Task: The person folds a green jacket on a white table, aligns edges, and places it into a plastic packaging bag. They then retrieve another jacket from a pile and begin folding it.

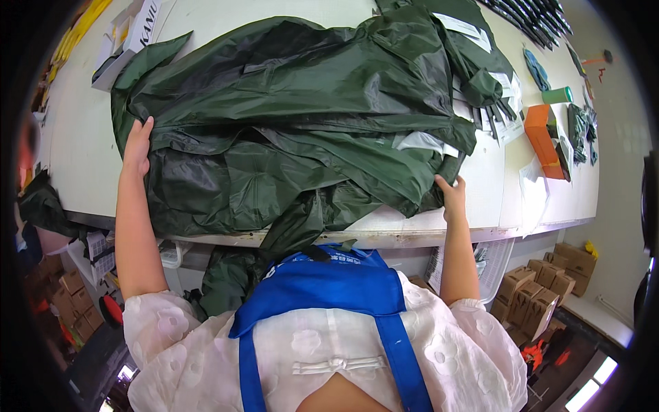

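A dark green, thin, shiny zip-front jacket (274, 103) lies spread sideways across the white table, its fabric creased. Its long zip seam runs from left to right through the middle, and one part hangs over the table's near edge. At the jacket's left end my left hand (139, 147) grips the edge, thumb and fingers closed on the cloth. My right hand (451, 192) pinches the fabric at the right end, near the table's front edge. A white patch (420, 143), perhaps a label or lining, shows between the folds close to that hand.
More dark green garments (473, 48) with white tags lie at the far right. An orange box (542, 141) and a green roll (557, 95) stand on the right side of the table (484, 196). A white box (127, 44) sits far left. Cardboard cartons (535, 299) are stacked below right.
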`<state>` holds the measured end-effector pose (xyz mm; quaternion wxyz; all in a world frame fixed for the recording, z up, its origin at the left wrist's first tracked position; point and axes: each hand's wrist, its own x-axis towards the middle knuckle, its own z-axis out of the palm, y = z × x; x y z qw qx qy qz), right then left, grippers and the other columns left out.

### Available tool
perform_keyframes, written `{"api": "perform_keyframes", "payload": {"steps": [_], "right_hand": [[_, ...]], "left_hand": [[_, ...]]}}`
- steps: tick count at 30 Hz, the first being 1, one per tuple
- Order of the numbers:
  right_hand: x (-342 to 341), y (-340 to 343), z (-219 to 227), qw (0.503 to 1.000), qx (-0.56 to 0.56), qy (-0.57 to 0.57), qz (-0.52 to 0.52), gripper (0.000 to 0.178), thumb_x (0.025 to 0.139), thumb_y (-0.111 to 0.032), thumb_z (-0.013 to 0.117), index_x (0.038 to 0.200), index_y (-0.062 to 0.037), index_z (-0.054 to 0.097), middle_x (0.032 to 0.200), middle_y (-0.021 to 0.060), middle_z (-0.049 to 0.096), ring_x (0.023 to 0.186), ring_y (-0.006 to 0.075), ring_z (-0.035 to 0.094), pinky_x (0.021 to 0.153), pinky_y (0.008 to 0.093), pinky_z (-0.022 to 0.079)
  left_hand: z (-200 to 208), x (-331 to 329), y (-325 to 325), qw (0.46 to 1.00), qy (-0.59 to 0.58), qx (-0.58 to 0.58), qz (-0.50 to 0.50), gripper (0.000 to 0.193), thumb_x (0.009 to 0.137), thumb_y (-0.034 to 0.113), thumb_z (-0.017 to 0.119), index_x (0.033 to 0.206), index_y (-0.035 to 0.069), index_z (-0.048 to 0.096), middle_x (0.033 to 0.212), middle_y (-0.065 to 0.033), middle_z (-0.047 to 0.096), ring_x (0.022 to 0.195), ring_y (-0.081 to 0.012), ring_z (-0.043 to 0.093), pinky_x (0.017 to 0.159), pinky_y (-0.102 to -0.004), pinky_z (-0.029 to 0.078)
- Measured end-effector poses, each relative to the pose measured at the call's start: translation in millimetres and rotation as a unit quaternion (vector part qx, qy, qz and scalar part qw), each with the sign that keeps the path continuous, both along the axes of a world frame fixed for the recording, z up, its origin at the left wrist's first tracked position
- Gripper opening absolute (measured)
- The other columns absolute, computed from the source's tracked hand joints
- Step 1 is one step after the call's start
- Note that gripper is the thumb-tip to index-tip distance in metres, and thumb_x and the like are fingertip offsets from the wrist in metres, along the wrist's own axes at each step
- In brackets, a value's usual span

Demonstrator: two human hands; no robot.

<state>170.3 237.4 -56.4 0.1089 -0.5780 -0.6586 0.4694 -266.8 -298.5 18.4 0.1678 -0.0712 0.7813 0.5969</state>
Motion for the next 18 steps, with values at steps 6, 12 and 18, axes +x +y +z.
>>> {"api": "perform_keyframes", "payload": {"steps": [6,12,18], "right_hand": [[45.4,74.4,70.5,0.977,-0.093,0.191,0.004,0.06,0.073,0.008,0.061,0.129,-0.0037,0.04,0.097,0.0156,0.06,0.077,0.0202,0.06,0.073,0.0285,0.05],[73.6,80.9,63.5,0.872,0.257,-0.332,0.25,0.064,0.07,-0.008,0.075,0.127,-0.0021,0.046,0.115,0.0226,0.056,0.109,0.0364,0.055,0.095,0.0422,0.044],[-101.1,-59.9,101.9,0.917,0.18,0.094,0.343,0.04,0.083,-0.012,0.067,0.122,-0.0086,0.058,0.107,0.0113,0.064,0.093,0.0208,0.063,0.082,0.0308,0.051]], "left_hand": [[26.2,-0.1,-10.7,0.996,0.055,0.006,0.067,0.027,0.096,0.027,0.053,0.111,0.005,0.054,0.111,-0.0073,0.06,0.102,-0.0182,0.057,0.091,-0.0331,0.044],[-30.0,21.5,-14.1,0.998,0.013,-0.033,-0.055,0.03,0.091,0.022,0.061,0.113,0.003,0.053,0.111,-0.0082,0.06,0.102,-0.0161,0.056,0.092,-0.0322,0.043],[39.4,66.0,10.1,0.992,0.008,0.048,-0.12,0.054,0.076,-0.006,0.062,0.125,0.0,0.042,0.124,-0.0112,0.053,0.114,-0.0208,0.051,0.097,-0.0319,0.041]]}}
